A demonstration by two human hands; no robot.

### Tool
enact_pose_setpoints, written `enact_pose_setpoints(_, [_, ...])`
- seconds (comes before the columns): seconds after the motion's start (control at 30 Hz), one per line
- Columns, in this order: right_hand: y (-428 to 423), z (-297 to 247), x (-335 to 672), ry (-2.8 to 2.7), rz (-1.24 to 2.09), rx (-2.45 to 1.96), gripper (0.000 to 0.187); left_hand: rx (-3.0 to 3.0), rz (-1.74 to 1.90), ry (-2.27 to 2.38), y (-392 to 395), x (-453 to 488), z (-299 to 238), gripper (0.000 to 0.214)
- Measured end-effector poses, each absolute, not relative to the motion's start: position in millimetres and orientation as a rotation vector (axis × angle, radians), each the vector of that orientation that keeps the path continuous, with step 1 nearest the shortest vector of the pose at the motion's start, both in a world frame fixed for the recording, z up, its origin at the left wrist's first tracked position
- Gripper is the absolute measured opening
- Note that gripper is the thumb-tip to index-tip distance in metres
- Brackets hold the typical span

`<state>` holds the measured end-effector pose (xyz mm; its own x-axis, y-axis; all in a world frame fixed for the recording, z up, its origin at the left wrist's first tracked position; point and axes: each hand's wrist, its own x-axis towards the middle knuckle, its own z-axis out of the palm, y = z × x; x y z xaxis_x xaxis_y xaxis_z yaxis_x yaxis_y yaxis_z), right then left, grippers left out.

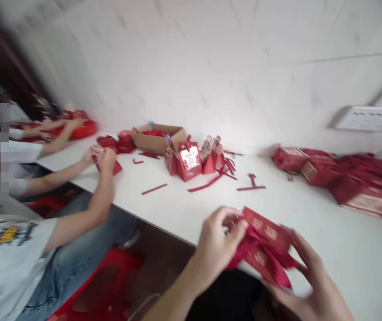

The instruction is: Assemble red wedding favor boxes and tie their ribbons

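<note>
Between my two hands, over the near edge of the white table, is a red gift box (267,229) with gold print. A wide crimson ribbon (267,254) lies across it and hangs loosely over its front. My left hand (222,240) pinches the ribbon at the box's left side, thumb against the fingers. My right hand (306,272) grips the box's right end, with the fingers on top and the thumb below. The picture is somewhat blurred, so the ribbon's far ends are hard to make out.
Red triangular boxes (189,162) stand near the wall beside a cardboard carton (154,141). Scraps of red ribbon (207,183) litter the white table (164,207). More red boxes (361,189) are piled at right. At left a co-worker's hands (104,156) handle another red box.
</note>
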<state>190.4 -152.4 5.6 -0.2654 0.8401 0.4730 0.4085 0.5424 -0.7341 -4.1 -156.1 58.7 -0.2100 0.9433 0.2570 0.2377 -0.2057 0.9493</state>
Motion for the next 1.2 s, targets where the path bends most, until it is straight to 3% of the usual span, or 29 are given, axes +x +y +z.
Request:
enact_pose_setpoints(0.37, [-157, 39, 199, -1.924, 0.569, -0.969, 0.100, 1.420, 1.604, 1.394, -153, 2, 74, 0.012])
enact_pose_setpoints(0.47, [-161, 38, 201, -1.916, 0.569, -0.958, 0.100, 1.720, 1.780, 1.369, -160, 7, 75, 0.002])
enact_pose_setpoints(0.57, [-168, 36, 203, -1.877, 0.561, -0.934, 0.100, 2.321, 1.950, 1.184, -169, 18, 76, 0.014])
enact_pose_setpoints(0.73, [-180, 33, 210, -1.780, 0.549, -0.919, 0.098, 2.804, 1.890, 0.883, -184, 48, 73, 0.010])
enact_pose_setpoints(1.03, [-198, 40, 239, -1.698, 0.428, -1.051, 0.100, 2.441, 1.897, 0.880, -180, 57, 77, 0.017])
enact_pose_setpoints(1.2, [-214, 47, 260, -1.687, 0.396, -1.106, 0.105, 1.822, 1.553, 0.990, -163, 63, 82, 0.001])
